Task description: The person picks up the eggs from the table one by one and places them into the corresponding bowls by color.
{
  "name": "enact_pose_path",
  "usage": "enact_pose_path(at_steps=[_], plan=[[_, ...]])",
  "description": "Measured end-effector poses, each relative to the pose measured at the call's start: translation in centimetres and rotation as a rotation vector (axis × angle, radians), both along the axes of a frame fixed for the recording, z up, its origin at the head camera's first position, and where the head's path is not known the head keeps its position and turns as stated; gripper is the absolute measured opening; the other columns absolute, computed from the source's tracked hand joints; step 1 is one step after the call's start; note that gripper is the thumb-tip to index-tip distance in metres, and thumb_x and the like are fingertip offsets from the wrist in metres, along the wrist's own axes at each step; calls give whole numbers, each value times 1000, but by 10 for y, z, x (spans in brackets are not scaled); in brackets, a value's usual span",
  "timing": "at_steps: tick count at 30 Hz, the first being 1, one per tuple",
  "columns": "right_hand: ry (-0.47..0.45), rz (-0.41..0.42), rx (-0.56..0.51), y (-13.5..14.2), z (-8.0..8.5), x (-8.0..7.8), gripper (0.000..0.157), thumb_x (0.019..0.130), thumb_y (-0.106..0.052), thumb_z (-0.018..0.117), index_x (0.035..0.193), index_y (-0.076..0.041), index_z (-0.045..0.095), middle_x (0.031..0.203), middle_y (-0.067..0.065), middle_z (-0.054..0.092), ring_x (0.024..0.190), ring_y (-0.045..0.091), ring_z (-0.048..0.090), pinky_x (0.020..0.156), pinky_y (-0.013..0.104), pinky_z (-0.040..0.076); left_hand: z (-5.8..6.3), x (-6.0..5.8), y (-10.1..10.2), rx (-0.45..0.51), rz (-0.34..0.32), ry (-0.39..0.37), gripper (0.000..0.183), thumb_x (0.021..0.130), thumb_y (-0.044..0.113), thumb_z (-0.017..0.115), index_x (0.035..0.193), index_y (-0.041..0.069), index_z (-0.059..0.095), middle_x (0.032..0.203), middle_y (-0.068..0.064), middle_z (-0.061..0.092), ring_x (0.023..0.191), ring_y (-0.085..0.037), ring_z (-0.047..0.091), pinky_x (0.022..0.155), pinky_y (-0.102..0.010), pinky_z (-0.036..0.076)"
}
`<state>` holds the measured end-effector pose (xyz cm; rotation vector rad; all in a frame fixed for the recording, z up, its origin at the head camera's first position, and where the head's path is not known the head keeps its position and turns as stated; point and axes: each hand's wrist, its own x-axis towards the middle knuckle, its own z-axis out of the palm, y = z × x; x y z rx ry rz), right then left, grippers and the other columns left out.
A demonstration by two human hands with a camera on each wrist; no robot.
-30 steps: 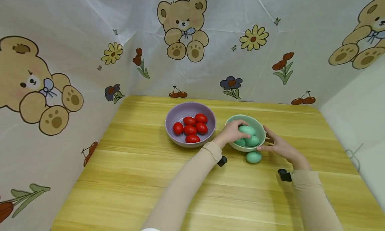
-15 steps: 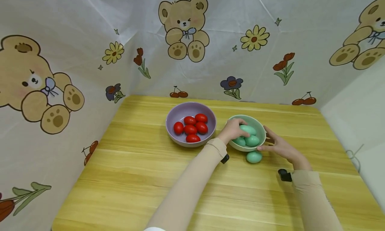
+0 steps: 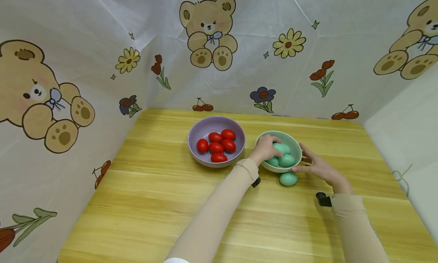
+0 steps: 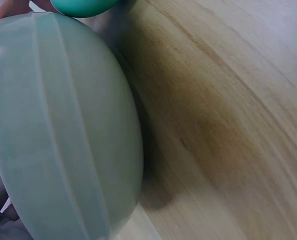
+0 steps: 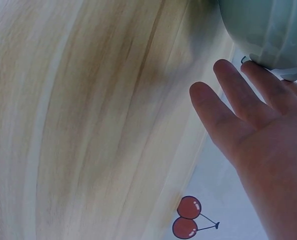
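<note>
My left hand (image 3: 266,149) reaches over the left rim of a pale green bowl (image 3: 295,141). Its thumb and fingers grip a green egg (image 3: 279,149) among other green eggs in there. On the bowl's right side, the fairly straight fingers of my right hand (image 3: 321,171) rest against the wall, thumb near the front rim. One more green egg (image 3: 288,178) lies on the table just in front of the bowl. The left wrist view is filled by the bowl's outer wall (image 4: 63,125); the right wrist view shows the spread right fingers (image 5: 233,90) at the bowl (image 5: 268,30).
Left of the green bowl stands a purple bowl (image 3: 196,132) with several red eggs (image 3: 215,148) inside. Both bowls are on a wood-grain table (image 3: 137,202). A white cloth printed with bears (image 3: 212,35) hangs behind and at the left.
The left forearm has shifted slightly to the right, and the left hand stays at the eggs in the green bowl. The right hand and the bowls are about where they were.
</note>
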<state>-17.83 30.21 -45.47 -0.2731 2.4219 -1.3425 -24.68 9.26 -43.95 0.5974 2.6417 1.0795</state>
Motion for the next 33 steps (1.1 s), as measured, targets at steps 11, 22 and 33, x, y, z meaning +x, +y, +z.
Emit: enact_pose_path(at_steps=[11,22,33], plan=[[-7,3,-11,-3,3,2,95,88,-23,65,149,-13,-8,146,30,15,131,48,17,97,66,23,-2,0,0,-5,-6,6,49,74,23,80,119,13,62,119,2,57,114,-14,45,91,-19,38],[2,6,-13,-1,1,1,96,88,-24,65,149,-12,-7,146,30,15,130,48,17,97,67,23,-3,-3,-5,67,-19,4,48,73,20,80,117,11,63,114,1,60,106,-11,52,86,-15,40],[6,4,-8,-1,-1,0,96,87,-24,66,149,-10,-7,146,29,16,130,48,19,97,67,24,-2,0,-13,209,-33,-45,46,75,16,78,118,8,62,115,-3,61,106,-15,54,84,-15,42]])
